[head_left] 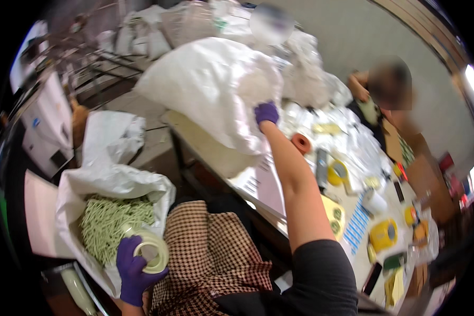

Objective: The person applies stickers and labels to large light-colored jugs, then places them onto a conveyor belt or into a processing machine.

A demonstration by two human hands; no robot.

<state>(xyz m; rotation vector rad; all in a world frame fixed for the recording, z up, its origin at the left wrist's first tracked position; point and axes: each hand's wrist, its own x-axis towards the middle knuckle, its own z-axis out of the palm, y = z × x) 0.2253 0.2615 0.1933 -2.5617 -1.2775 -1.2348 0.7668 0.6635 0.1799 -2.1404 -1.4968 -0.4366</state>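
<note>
A: What could go amiss nearest the person?
B: The left hand (134,271), left of the counter (210,152), has its fingers wrapped about a pale green ring (164,256). A loose hold could let it slip.
A: Into what?
B: Perhaps the open sack (71,210) beside it, also left of the counter, with green strips (110,224) inside. The colours are close, so a dropped ring could be hard to spot.
A: And farther off?
B: The big white sack (200,87) lies on the counter's left end. The right hand (267,114) is at its mouth; I can't tell whether it pinches the edge or just presses. A hard tug could drag the sack off.
A: Past that?
B: On the counter, a red-brown roll (300,143) sits beside the right forearm; a sideways sweep could knock it toward the co-worker (387,90) at the counter's far side.
</note>
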